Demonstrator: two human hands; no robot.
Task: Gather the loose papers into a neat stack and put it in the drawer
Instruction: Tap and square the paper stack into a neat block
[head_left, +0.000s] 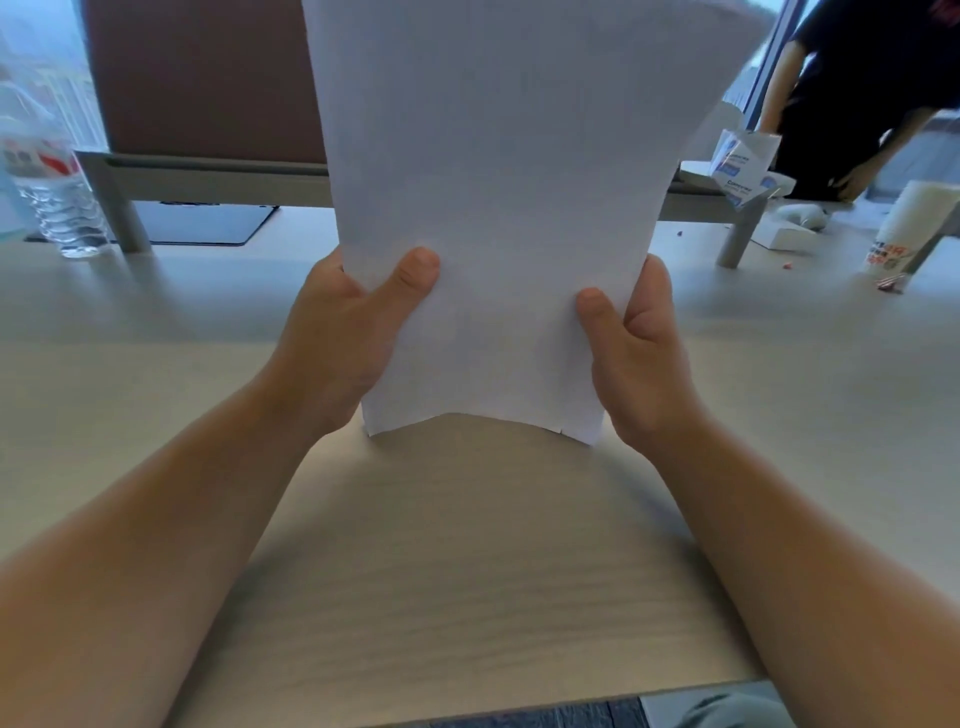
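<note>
Paper stack (493, 208) held upright over the bench (467, 545), long axis near vertical, lower edge down toward the bench surface — touching it or just above, hard to say from this angle. Left hand (337, 332) grips the left edge low down, thumb across the near face; right hand (639, 353) grips the right edge at about the same height, thumb likewise on the front. Other fingers of both hands are hidden behind the sheets, presumably curled round the back. Lower edge looks slightly uneven at the corners, so the stack probably wants a tap on the bench to square it. Both hands equally near — the stack sits between them. No drawer in view; it must lie outside the frame, so the next carry cannot be judged for direction. Water bottle (57, 202) far left, paper cup (904, 228) far right, both well apart from the stack.
</note>
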